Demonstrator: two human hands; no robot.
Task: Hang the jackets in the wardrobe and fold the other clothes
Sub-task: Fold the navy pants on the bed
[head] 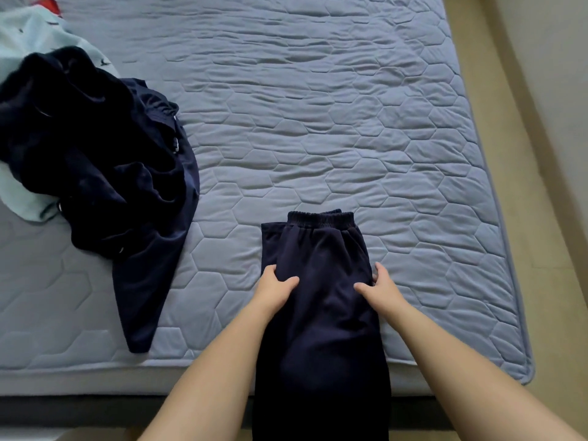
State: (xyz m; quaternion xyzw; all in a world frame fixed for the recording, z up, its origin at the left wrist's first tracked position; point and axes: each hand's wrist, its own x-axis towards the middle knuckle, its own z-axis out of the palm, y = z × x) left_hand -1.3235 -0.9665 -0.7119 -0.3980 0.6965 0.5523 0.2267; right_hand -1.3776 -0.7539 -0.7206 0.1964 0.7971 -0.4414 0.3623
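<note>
The navy trousers [321, 265] are showing as soft, matt jersey cloth, their waistband [321, 219] bunching into ribbed elastic gathers. Under them the bed cover [318, 122] is lying as grey-blue quilted cloth, stitched in hexagons and puckering faintly. In the dark pile [79, 148] a smoother cloth [149, 281] is catching a slight sheen, beside a matt pale piece [28, 36].
</note>
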